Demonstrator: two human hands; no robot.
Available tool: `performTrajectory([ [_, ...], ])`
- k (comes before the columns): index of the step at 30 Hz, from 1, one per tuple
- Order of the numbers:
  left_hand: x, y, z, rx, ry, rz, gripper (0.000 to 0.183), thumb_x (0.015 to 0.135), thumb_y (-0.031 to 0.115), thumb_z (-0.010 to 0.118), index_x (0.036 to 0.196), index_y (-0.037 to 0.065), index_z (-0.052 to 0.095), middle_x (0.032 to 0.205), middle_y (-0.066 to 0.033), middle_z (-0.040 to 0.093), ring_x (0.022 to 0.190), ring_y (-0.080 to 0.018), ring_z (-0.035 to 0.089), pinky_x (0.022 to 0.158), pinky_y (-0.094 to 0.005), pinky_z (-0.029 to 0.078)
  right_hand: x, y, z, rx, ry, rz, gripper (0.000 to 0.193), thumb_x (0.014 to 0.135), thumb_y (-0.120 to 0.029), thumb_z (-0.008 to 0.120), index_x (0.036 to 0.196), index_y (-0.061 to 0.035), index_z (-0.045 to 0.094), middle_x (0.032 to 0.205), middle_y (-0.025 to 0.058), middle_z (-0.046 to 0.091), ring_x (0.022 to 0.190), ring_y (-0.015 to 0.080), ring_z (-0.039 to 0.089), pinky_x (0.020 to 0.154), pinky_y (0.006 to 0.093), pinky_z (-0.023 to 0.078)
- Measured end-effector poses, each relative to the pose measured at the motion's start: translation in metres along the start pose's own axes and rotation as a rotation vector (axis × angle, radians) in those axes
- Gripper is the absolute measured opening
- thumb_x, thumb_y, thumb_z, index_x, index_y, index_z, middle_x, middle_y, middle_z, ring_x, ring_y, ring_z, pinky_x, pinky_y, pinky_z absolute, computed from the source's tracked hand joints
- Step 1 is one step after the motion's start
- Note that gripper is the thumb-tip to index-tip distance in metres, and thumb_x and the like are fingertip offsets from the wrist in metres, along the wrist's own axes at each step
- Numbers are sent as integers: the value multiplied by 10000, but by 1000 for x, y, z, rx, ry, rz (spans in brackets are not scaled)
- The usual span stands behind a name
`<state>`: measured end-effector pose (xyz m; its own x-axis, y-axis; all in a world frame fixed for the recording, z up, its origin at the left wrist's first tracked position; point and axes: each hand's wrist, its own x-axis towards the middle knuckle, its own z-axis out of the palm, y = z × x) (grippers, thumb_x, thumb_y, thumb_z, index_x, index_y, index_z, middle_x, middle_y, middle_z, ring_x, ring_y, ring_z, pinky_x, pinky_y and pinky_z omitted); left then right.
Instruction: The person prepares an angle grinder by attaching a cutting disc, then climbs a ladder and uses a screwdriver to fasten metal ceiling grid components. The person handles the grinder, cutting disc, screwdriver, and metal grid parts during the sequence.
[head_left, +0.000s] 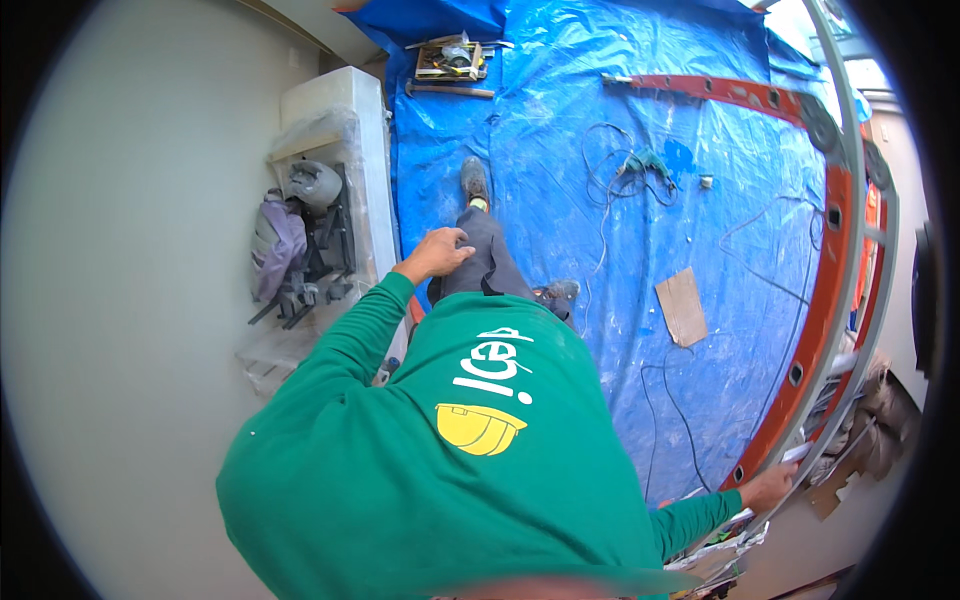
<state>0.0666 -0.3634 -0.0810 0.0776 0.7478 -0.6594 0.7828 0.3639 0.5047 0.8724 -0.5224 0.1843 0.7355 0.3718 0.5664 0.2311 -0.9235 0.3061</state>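
glossy plastic tarp (620, 130) (dusty), metal ladder (815, 330), cardbd (682, 306)

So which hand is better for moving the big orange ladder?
Probably the right hand: it already touches the orange ladder near its lower end. The left hand rests on the person's raised knee, far from the ladder across the blue tarp.

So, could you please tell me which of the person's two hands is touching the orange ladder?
The right hand, out at the lower right, rests on the orange ladder. The left hand lies on the person's own raised thigh instead.
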Motion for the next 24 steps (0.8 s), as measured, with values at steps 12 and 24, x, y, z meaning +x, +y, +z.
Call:
performTrajectory([
  [12,181,-134,-272,60,124,-98,486,1016,422,730,1265,11,797,1212,-267,796,1165,-430,759,1033,-486,586,-389,-362,-96,700,-906,-549,651,1035,-383,797,1472,73,641,1345,263,738,1227,366,723,1060,450,565],
  [24,325,-164,-316,67,53,-232,443,1056,381,666,1279,22,799,1281,-241,787,1248,-446,720,1084,-496,554,-539,-674,-140,582,-1371,-1144,798,1052,-575,688,1586,1,546,1418,318,667,1313,487,649,1126,547,511],
])
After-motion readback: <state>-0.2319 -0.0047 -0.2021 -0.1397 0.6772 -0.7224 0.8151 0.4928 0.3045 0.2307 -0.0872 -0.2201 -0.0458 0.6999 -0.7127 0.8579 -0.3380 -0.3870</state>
